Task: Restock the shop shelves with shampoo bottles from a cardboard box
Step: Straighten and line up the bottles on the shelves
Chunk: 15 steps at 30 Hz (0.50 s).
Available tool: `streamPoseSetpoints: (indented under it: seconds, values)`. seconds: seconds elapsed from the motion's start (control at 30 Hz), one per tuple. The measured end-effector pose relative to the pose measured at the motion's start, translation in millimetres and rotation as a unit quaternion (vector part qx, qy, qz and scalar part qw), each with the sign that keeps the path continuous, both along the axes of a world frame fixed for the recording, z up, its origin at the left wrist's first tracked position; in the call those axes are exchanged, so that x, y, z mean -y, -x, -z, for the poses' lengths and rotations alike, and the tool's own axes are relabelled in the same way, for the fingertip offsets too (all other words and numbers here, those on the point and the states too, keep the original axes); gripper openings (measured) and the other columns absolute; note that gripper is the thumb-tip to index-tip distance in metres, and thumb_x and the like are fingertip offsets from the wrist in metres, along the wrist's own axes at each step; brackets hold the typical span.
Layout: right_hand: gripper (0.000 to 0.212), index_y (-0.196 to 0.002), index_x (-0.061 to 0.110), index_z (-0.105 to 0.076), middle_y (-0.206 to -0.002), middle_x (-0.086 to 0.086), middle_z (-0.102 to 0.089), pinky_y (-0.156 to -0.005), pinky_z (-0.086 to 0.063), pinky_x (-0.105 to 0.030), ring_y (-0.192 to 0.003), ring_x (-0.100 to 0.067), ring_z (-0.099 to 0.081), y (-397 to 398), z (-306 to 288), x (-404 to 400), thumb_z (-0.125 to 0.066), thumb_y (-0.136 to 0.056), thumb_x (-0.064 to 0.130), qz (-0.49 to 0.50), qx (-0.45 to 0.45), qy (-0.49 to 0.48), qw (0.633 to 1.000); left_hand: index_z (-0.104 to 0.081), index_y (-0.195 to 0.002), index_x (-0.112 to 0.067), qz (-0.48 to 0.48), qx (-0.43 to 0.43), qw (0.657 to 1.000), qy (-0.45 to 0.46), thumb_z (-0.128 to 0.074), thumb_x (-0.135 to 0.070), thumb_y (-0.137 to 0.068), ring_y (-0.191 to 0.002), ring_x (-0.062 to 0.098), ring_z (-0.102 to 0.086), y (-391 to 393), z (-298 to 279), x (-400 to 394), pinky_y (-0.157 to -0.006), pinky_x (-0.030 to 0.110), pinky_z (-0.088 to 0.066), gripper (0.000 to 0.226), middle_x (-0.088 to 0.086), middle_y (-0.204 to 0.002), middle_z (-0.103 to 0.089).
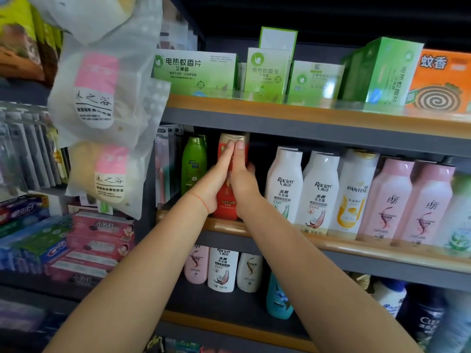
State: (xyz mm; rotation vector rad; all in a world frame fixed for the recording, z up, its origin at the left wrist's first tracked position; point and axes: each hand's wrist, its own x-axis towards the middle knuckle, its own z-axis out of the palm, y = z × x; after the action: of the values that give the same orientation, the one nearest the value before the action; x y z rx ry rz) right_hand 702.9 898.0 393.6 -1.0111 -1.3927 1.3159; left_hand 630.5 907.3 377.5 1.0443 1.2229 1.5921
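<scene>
At the shelf (267, 231) front edge, both hands — left (216, 182), right (243, 184) — clasp the upright red bottle (226, 200), green bottle (193, 165) just left.

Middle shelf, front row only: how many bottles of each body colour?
Green bottle: 1
Red bottle: 1
White bottles: 3
Pink bottles: 2
Whitish bottle, cut off at the right edge: 1
Total: 8
</scene>
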Motion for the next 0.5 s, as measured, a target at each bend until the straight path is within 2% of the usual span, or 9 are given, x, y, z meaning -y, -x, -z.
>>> streamPoseSetpoints:
  seconds: [0.13,0.33,0.43,0.5]
  values:
    - [0.097,-0.150,0.023,-0.032,-0.141,-0.009,-0.053,-0.108,-0.041,-0.049,-0.125,-0.030,-0.053,-6.8,4.6,3.5,-0.034,-0.077,0.088,0.008,0.008,-0.016,1.000,-0.063,-0.120,-0.038,0.012,-0.002,1.000,-0.002,-0.053,-0.083,-0.075,-0.097,0.010,-0.069,-7.2,0.7,13.3,-0.075,0.029,-0.051,0.064,-0.004,-0.109,-0.073]
    - [0.090,-0.149,0.023,-0.033,-0.137,-0.007,-0.054,-0.109,-0.041,-0.047,-0.123,-0.027,-0.054,-19.3,6.3,10.4,-0.033,-0.082,0.084,0.004,0.008,-0.029,1.000,-0.064,-0.122,-0.038,0.033,-0.014,0.999,-0.009,-0.056,-0.086,-0.070,-0.101,0.013,-0.071,-15.3,1.5,22.9,-0.090,0.034,-0.054,0.071,-0.002,-0.112,-0.075]
    - [0.091,-0.152,0.024,-0.029,-0.140,-0.004,-0.053,-0.109,-0.040,-0.045,-0.125,-0.027,-0.053,-21.1,8.3,15.5,-0.031,-0.083,0.083,0.009,0.030,-0.043,0.999,-0.064,-0.118,-0.039,0.032,-0.032,0.999,-0.006,-0.049,-0.084,-0.077,-0.095,0.010,-0.070,-15.0,-2.2,27.9,-0.076,0.029,-0.052,0.062,-0.005,-0.104,-0.074]
    - [0.079,-0.151,0.023,-0.030,-0.138,-0.002,-0.052,-0.107,-0.041,-0.042,-0.125,-0.025,-0.053,-24.4,13.8,20.2,-0.032,-0.090,0.075,0.008,0.045,-0.066,0.997,-0.062,-0.123,-0.038,0.038,-0.038,0.998,-0.013,-0.050,-0.083,-0.078,-0.099,0.008,-0.068,-13.9,-1.3,28.8,-0.077,0.028,-0.050,0.064,-0.005,-0.110,-0.072]
